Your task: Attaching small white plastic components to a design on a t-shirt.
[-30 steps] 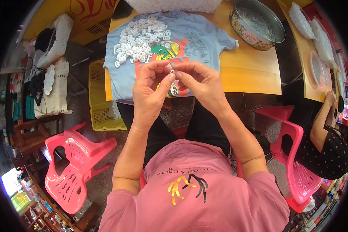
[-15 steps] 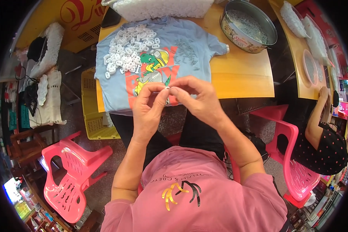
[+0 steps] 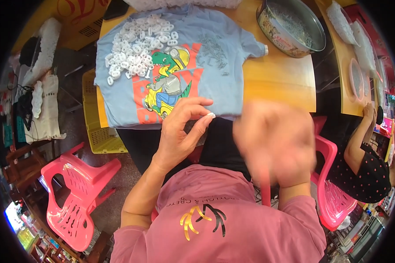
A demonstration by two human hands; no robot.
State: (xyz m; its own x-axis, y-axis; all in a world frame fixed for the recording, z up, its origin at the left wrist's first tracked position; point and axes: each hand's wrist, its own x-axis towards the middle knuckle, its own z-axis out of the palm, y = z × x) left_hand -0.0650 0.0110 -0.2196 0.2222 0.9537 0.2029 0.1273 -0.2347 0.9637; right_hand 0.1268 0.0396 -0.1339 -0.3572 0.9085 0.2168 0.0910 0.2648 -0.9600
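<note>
My left hand (image 3: 184, 131) pinches a small white plastic piece (image 3: 211, 115) between thumb and index finger, just off the near edge of the table. Its other fingers are curled behind. To its right, my right hand (image 3: 276, 142) is raised close to the camera and smeared by motion, so its fingers cannot be made out. A blue T-shirt (image 3: 221, 92) with a dinosaur print lies spread on the table. On its left part sits a heap of white oval plastic pieces with holes (image 3: 138, 46). A scatter of small, thin greyish parts (image 3: 213, 52) lies to the right of the print.
A round tin (image 3: 289, 33) of fine metallic bits stands on the wooden table (image 3: 281, 83). White bags (image 3: 182, 3) lie at the far edge. A yellow crate (image 3: 103, 136) and pink chairs (image 3: 77, 193) flank me. At right, another person (image 3: 360, 162) sits at a second table.
My hands have parted. The right one has swung right and up toward the camera, while the left keeps the white piece and has shifted slightly right. The whole view has tilted a little.
</note>
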